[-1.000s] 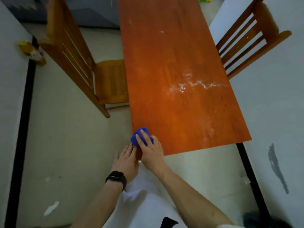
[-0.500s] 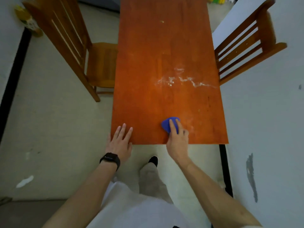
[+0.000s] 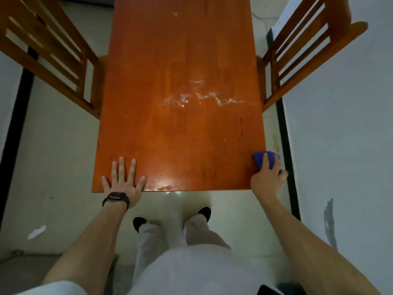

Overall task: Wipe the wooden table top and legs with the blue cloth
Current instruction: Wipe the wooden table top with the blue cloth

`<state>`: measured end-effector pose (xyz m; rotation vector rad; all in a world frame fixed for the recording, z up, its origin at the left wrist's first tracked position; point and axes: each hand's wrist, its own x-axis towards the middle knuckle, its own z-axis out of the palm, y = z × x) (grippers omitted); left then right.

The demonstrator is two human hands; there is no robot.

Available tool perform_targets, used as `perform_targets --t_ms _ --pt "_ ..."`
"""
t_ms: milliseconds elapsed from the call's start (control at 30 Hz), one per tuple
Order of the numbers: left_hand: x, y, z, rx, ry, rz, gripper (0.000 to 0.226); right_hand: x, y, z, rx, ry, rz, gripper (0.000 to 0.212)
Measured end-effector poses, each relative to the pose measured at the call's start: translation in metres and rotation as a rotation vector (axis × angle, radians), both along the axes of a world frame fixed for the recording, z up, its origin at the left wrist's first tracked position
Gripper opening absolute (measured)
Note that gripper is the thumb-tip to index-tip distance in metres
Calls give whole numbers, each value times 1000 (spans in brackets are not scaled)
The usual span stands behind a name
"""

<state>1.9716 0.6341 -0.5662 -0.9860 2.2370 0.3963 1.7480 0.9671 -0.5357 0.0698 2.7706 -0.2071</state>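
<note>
The blue cloth (image 3: pixel 265 159) lies bunched at the near right corner of the wooden table top (image 3: pixel 180 92), partly over the right edge. The right hand (image 3: pixel 265 177) presses it down, fingers curled around the wad, one finger extended across it. The left hand (image 3: pixel 123 182) rests flat on the near left part of the table top, fingers straight and spread, holding nothing.

Step in hand, as judged: wiping the near strip of the top. Keep the cloth flat under the palm and overlap each pass. Work away from the near edge toward the white smear (image 3: pixel 202 99) at the centre of the table top, which remains unwiped. Brace with the left hand.

No containers are in view. A chair (image 3: pixel 53 56) stands at the table's left side, another chair (image 3: pixel 302 56) at its right. The legs are hidden beneath the top.
</note>
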Motion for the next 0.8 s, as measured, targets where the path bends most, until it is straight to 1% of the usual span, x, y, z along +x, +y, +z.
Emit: perform_targets --t_ms 33,67,133,167,233,267,333,400,467,533,600,667,700,733,800 --pt "-2 2 1 -7 -14 8 68 0 -7 3 -20 15 -1 75" --pt "-4 6 3 -17 -27 16 68 4 -19 6 -48 45 66 74" --pt "-10 17 7 -53 -46 40 69 27 -54 6 -125 74 325 73" --pt "-14 24 9 -69 -49 65 70 43 -75 5 -159 36 475 75" --pt "-26 42 16 -80 0 124 70 79 -109 -1 -202 -120 754 83" --pt "-32 52 19 -84 56 136 68 93 -118 -3 -219 -195 856 87" --pt "-42 71 24 -97 190 95 61 98 -111 -12 -241 -226 954 91" --pt "-50 89 26 -71 237 1 58 80 -73 -22 -235 -120 903 94" --pt "-56 105 25 -35 207 -80 58 53 -19 -29 -180 34 732 93" --pt "-61 121 23 -20 170 -122 57 24 41 -28 -97 54 465 87" --pt "-66 134 25 3 148 -100 58 -2 88 -24 1 3 216 79" --pt "-69 142 28 14 127 -59 59 -15 110 -13 74 -32 35 75" --pt "-70 143 31 20 107 -47 59 -15 110 -9 63 2 24 74" --pt "-71 143 33 26 88 -46 59 -11 104 -5 7 47 64 73" --pt "-74 141 39 41 55 -55 58 7 76 -2 -113 102 217 74"
